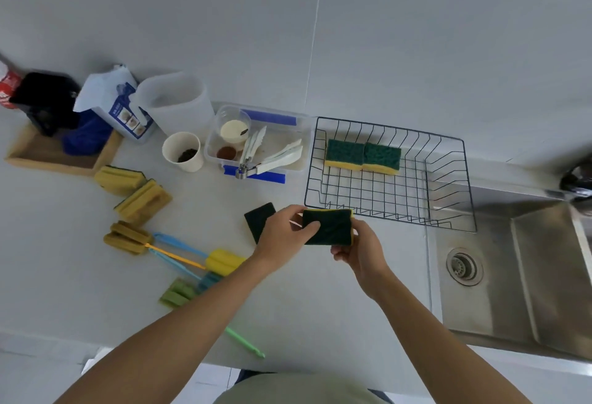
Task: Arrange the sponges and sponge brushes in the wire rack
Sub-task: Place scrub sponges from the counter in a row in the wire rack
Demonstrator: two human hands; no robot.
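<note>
A black wire rack point(448, 179) stands by the sink with two green-and-yellow sponges point(363, 156) side by side at its back left. Both my hands hold a third green-and-yellow sponge point(333, 227) just in front of the rack's near left corner: my left hand point(285, 230) pinches its left edge, my right hand point(362, 249) supports it from below right. A dark scouring pad point(258, 216) lies under my left hand. Two yellow handled sponges point(133, 190) and several long-handled sponge brushes point(179, 259) lie on the counter to the left.
A clear box with blue clips point(304, 134) holding tools sits left of the rack. A paper cup point(182, 151), a white jug point(179, 105), a carton and a wooden tray point(19, 155) line the back left. The steel sink point(525, 275) lies at right.
</note>
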